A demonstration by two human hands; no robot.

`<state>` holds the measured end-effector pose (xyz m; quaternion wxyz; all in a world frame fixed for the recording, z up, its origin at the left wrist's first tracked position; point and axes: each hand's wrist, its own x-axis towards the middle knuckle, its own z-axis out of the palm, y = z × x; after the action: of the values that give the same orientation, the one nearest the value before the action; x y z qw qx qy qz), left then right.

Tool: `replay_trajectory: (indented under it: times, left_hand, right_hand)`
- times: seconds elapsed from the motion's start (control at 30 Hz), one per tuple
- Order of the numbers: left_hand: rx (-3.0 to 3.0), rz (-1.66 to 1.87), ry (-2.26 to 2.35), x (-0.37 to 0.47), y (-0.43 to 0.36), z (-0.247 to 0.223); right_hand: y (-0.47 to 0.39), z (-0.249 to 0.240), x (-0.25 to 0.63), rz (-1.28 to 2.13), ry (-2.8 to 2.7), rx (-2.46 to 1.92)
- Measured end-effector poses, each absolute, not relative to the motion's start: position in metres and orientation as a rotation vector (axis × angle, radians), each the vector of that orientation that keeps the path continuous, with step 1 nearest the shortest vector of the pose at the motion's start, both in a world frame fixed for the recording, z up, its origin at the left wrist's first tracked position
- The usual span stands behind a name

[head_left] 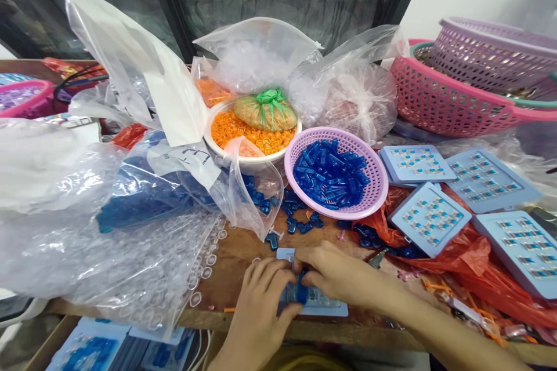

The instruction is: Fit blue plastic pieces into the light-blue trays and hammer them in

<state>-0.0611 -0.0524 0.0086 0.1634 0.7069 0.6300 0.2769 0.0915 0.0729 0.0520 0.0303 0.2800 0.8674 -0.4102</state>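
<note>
Currently, the left hand (267, 295) pinches a blue piece (302, 290) over the pale-blue tray (333, 308) at the table's (235, 261) near edge; the right hand (324, 269) curls its fingers beside it, gripping or not I can't tell.

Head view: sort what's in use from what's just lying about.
Apparently in use:
light-blue tray, under the left hand and right hand
dark-blue piece between them
likely the blue pieces in the lilac basket

Seemingly lying about:
orange rings
green-tied bag
pink basket
red plastic
</note>
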Motion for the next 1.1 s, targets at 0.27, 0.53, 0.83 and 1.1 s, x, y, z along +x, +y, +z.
replay_trajectory:
  times: [0.27,0.53,0.83,1.1]
  left_hand:
    - [2.068,0.664,1.814,-0.057,-0.051,0.001]
    - [1.981,0.483,1.802,-0.057,-0.049,0.002]
    - [1.978,0.204,1.857,-0.048,-0.035,0.023]
    - [2.086,0.342,1.995,-0.049,-0.038,0.011]
  right_hand:
    - [0.075,0.051,0.087,-1.027,2.658,1.049]
    - [0.092,0.047,0.075,-1.067,2.528,1.058]
    - [0.086,0.041,0.076,-1.016,2.516,1.154]
    - [0.104,0.078,0.097,-0.859,2.834,1.106]
